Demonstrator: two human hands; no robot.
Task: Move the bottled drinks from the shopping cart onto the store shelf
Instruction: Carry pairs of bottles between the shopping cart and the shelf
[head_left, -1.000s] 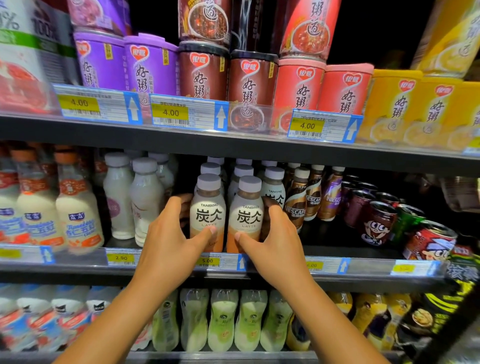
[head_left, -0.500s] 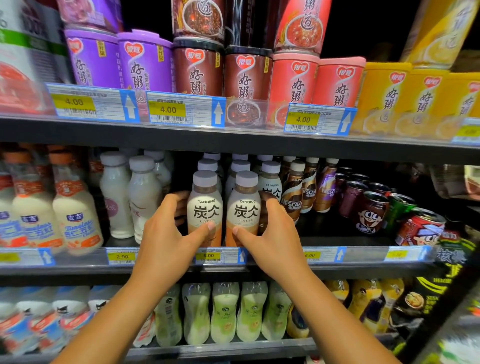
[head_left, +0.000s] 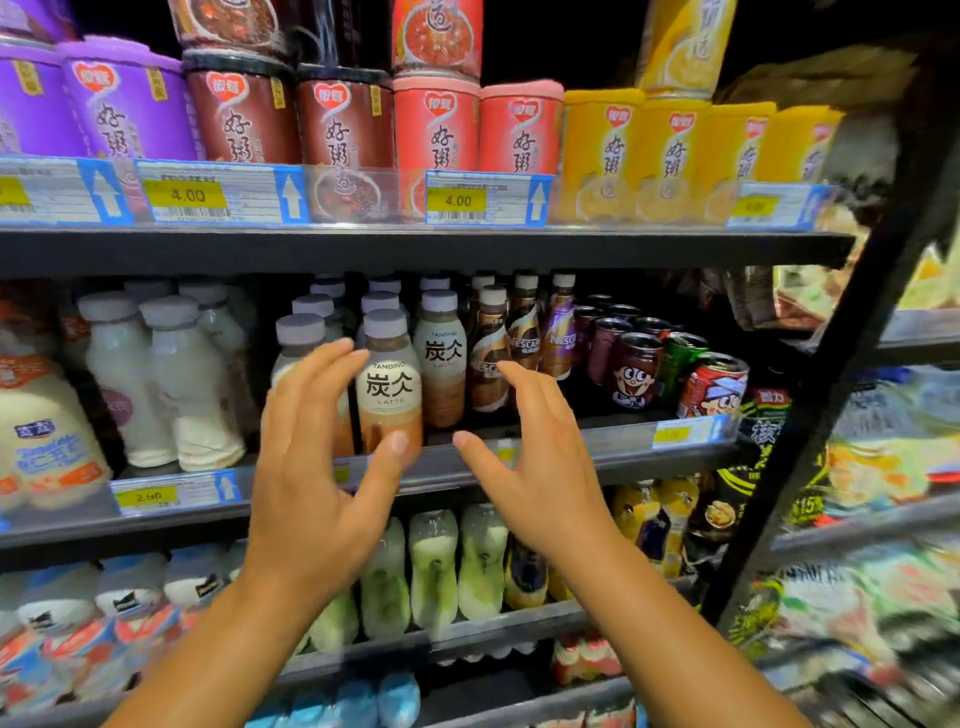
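Setting: a dark metal store shelf (head_left: 519, 249) with clear price-tag rails is seen in a dim aisle.
Middle tier: plastic latte bottles with grey caps (head_left: 389, 384) are stood upright at the front edge, white milk bottles (head_left: 156, 384) to the left, small cartoon-printed cans (head_left: 634, 374) to the right.
Top tier: cylindrical porridge tubs (head_left: 332, 119) are stacked.
Left hand (head_left: 317, 457): grip spread apart, just before the latte bottles.
Right hand (head_left: 535, 457): fingers apart, nothing held.

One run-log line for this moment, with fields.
phase: release | left hand: open, near latte bottle | right hand: open, empty | bottles: upright on middle shelf
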